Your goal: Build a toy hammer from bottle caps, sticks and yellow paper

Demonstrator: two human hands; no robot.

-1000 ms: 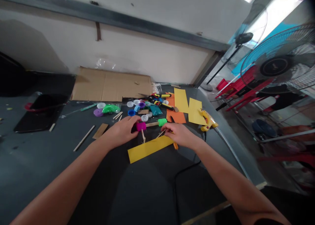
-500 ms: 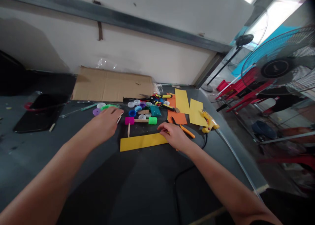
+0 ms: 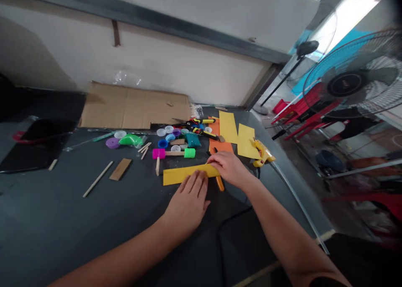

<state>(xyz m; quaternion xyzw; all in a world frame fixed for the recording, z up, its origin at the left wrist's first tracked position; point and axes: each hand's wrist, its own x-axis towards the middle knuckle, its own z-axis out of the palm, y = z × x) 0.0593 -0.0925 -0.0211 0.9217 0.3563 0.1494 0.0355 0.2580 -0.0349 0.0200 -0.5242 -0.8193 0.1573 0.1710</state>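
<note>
A long yellow paper strip (image 3: 172,176) lies on the dark table in front of me. My left hand (image 3: 190,199) rests on its middle, fingers stretched out flat. At the strip's right end, my right hand (image 3: 228,166) has thumb and fingers closed on the edge. Orange-handled pliers (image 3: 220,184) stick out from under that end, partly covered by my right hand. Just beyond the strip is a small assembly of sticks (image 3: 174,153) with a magenta cap (image 3: 158,153) on the left and a green cap (image 3: 189,153) on the right.
Bottle caps (image 3: 162,143), a teal packet (image 3: 193,140) and yellow-black pliers (image 3: 201,130) lie behind. Yellow sheets (image 3: 248,141) and a yellow glue gun (image 3: 264,153) are at right, its black cable (image 3: 220,232) crossing the table. A cardboard piece (image 3: 120,169) and stick (image 3: 98,179) lie left.
My left hand has come from the sticks at the far left down onto the yellow strip. A stick and a cardboard piece are now uncovered at left. My right hand stays at the strip's right end.
</note>
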